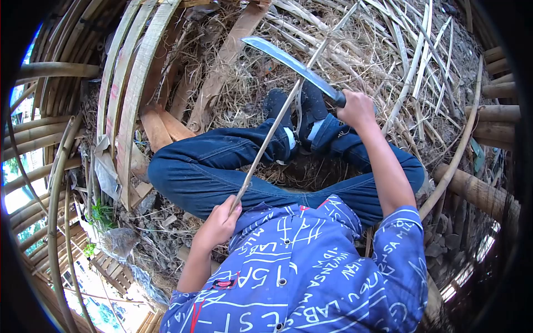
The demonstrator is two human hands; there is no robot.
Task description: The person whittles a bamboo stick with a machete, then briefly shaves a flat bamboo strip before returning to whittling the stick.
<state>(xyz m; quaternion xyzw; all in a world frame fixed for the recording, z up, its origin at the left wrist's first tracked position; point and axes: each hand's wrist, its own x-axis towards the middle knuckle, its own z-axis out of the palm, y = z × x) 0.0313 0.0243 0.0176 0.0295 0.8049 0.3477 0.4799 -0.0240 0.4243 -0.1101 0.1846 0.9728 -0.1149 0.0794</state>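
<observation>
My right hand (pixel 357 109) is closed round the dark handle of a long curved knife (pixel 288 60), whose blade points to the upper left. The blade lies across a thin bamboo strip (pixel 270 135), touching or just over it; which of the two I cannot tell. My left hand (pixel 221 222) grips the strip's lower end near my lap. From there the strip runs up and to the right, between my shoes and beyond the blade.
Long flat bamboo slats (pixel 129 83) lean at the upper left, with wooden boards (pixel 226 69) beside them. Shavings and thin strips (pixel 411 66) litter the ground ahead. Bamboo poles (pixel 477 194) stand at the right, and a bamboo fence (pixel 39 133) at the left.
</observation>
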